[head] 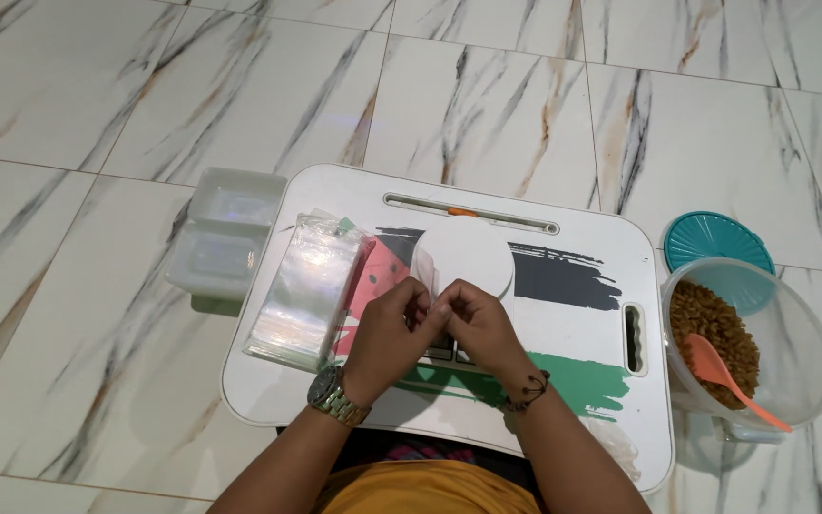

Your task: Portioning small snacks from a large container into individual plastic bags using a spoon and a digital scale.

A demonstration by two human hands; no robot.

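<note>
My left hand (387,333) and my right hand (476,324) meet over the middle of a small white lap table (563,409). Both pinch the edge of a thin clear plastic pouch (424,271) between fingers and thumbs. A watch sits on my left wrist and a dark cord on my right. Just beyond my fingers lies a round white scale platform (473,252). A stack of clear plastic pouches (306,286) lies on the table left of my left hand.
A clear round tub (801,352) of brown grains with an orange spoon (730,381) stands on the floor to the right, its teal lid (715,238) behind it. A clear rectangular container (225,233) sits left of the table. Marble floor tiles surround everything.
</note>
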